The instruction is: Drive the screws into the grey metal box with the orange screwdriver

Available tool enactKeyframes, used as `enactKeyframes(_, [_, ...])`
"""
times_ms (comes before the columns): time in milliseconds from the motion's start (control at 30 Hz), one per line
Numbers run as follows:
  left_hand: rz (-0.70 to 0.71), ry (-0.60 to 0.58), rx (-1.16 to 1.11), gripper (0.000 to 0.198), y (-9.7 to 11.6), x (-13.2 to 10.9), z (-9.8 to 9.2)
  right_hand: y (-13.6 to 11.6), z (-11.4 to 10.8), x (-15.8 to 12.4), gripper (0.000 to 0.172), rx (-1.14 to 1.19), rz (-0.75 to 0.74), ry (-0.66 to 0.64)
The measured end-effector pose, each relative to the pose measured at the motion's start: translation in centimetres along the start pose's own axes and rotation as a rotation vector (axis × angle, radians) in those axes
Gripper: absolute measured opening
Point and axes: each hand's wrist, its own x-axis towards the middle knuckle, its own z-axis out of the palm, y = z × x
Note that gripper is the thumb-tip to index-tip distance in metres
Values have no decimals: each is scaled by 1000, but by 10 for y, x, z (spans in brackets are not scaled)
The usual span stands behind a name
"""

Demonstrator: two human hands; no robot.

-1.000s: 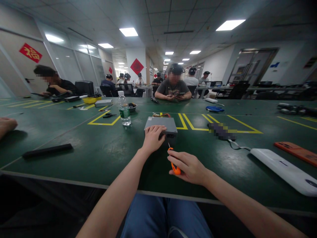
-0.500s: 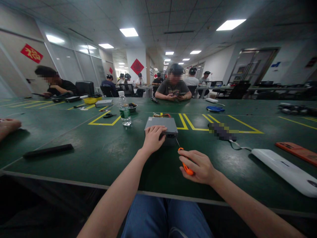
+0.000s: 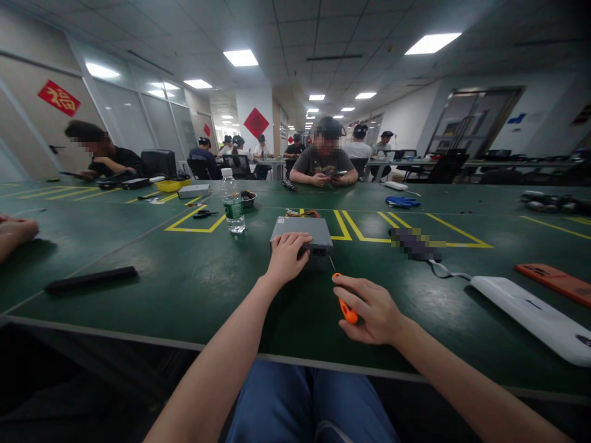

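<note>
Head view: screwdriver [image 3: 347,312], grasped by right hand [image 3: 376,311], is angled forward-left toward box [image 3: 317,229] under left hand [image 3: 287,255], clasp unclear.

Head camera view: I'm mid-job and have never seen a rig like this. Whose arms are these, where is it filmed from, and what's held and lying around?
There is no machine: the arms belong to a person, filmed by a camera worn on their head, looking forward and down. The left hand rests on a grey metal box that looks like a computer power supply. The right hand holds an orange-handled screwdriver, its thin shaft pointing toward the box; whether the tip touches is too small to tell. On the green table, a plastic water bottle stands left of the box. A black bar lies nearer left; a long white device and an orange phone lie right. At the left edge is a co-worker's hand.
</note>
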Motion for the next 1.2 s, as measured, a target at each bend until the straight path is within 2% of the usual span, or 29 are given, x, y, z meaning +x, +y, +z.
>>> enactKeyframes(67, [-1, 4, 0, 30, 0, 0, 0, -2, 0, 0, 40, 7, -10, -44])
enactKeyframes(167, [-3, 5, -1, 30, 1, 0, 0, -4, 0, 2, 37, -7, -36, -63])
enactKeyframes(367, [-10, -4, 1, 29, 2, 0, -1, -7, 5, 4, 24, 39, -53, 36])
enactKeyframes(467, [-10, -3, 3, 29, 2, 1, -1, -7, 5, 1, 28, 59, 7, 57])
enactKeyframes(567, [-11, -6, 3, 30, 1, 1, 0, -8, 3, 0, 35, 52, 12, 14])
enactKeyframes(667, [-9, -4, 1, 30, 1, 1, 0, -8, 0, 3, 31, -8, -52, -38])
enactKeyframes(800, [-6, -1, -1, 30, 1, 1, -1, -8, 3, 4, 24, -45, -85, 47])
enactKeyframes(933, [-14, -7, -1, 30, 2, 1, -1, -8, 4, 0, 23, -7, -27, 102])
enactKeyframes(1033, [-16, -3, 0, 30, 2, 1, -1, -8, 1, 0, 24, -10, -9, 59])
enactKeyframes(1133, [-16, -9, 4, 30, 1, 1, 0, -9, -2, 3, 28, -20, -45, -17])
enactKeyframes(1200, [-15, -8, 5, 30, 1, 1, 0, -9, -2, 4, 28, -29, -70, -21])
